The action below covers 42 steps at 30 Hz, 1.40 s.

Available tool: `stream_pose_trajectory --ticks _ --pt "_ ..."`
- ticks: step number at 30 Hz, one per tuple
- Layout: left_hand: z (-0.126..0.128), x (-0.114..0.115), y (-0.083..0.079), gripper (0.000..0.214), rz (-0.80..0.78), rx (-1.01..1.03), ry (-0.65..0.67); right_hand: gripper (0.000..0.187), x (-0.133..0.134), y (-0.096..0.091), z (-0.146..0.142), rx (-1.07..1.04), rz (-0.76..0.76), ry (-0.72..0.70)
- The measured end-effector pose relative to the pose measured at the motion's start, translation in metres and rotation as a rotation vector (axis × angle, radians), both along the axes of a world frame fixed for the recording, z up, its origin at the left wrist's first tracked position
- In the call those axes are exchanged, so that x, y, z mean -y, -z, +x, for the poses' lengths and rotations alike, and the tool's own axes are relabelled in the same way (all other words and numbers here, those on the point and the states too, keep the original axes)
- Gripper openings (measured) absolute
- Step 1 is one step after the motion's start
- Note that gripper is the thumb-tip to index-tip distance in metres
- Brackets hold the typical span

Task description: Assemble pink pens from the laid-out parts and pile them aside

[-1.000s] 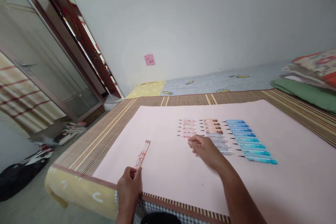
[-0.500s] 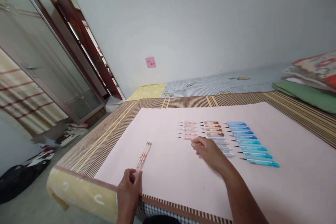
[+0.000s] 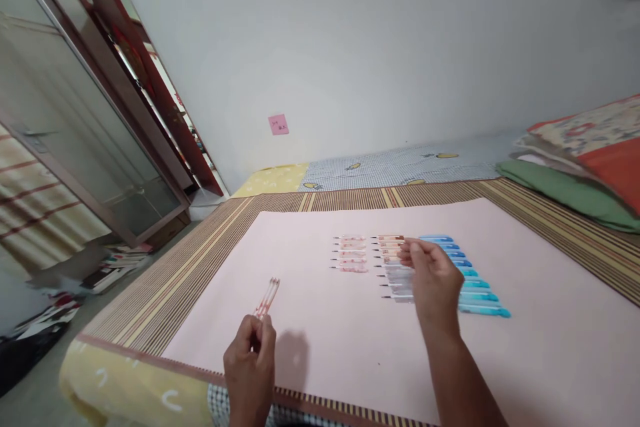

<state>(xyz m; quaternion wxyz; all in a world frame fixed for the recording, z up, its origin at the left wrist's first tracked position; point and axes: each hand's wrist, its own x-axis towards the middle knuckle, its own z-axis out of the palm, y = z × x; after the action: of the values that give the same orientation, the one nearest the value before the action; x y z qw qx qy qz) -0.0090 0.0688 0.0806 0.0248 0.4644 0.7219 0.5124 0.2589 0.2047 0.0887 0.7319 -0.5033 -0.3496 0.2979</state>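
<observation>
My left hand [image 3: 253,350] is closed around a small bunch of slim pink-and-white patterned pens [image 3: 265,298], tips pointing away, over the near left of the pale pink sheet [image 3: 320,340]. My right hand [image 3: 434,277] reaches over the middle column, its fingers pinched at the right ends of the brown pens [image 3: 390,245]. Whether they grip one is hidden. Below these lie grey translucent pens [image 3: 397,280], partly covered by the hand. To the left is a column of pink pens [image 3: 353,254]. On the right, blue pens [image 3: 463,261] and turquoise pens [image 3: 483,296] show partly behind my hand.
The sheet lies on a striped mat [image 3: 200,260] over a bed. A green folded cloth [image 3: 565,193] and a floral cushion [image 3: 595,130] are stacked at the right. A pink note [image 3: 279,124] sticks to the wall. Left stands a glass door [image 3: 90,107].
My right hand has moved from the bottom of the pink column rightward and up to the brown pens. The pens in my left hand have been drawn slightly toward me and lifted.
</observation>
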Motion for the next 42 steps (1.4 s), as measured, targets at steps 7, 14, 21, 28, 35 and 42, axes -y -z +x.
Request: stream_pose_trajectory --ticks 7,14,21,28,35,42 --pt "0.039 -0.065 -0.060 0.044 0.369 1.166 0.407 0.047 -0.002 0.011 0.004 -0.041 -0.003 0.132" --pt "0.046 -0.111 0.009 0.045 0.154 1.682 0.353 0.059 0.014 -0.009 -0.004 0.012 -0.035 -0.230" --pt "0.052 -0.118 0.016 0.026 0.174 1.843 0.326 0.029 0.030 -0.036 0.005 0.068 -0.014 -0.403" --pt "0.039 -0.124 0.017 0.024 0.169 1.849 0.314 0.023 -0.019 -0.007 -0.008 0.814 -0.165 -0.417" --pt "0.032 -0.121 0.011 0.028 0.204 1.948 0.256 0.024 -0.062 0.018 -0.039 1.247 -0.302 -0.581" --pt "0.031 -0.121 0.011 0.032 0.204 2.001 0.252 0.016 -0.070 0.049 -0.048 1.285 -0.354 -0.627"
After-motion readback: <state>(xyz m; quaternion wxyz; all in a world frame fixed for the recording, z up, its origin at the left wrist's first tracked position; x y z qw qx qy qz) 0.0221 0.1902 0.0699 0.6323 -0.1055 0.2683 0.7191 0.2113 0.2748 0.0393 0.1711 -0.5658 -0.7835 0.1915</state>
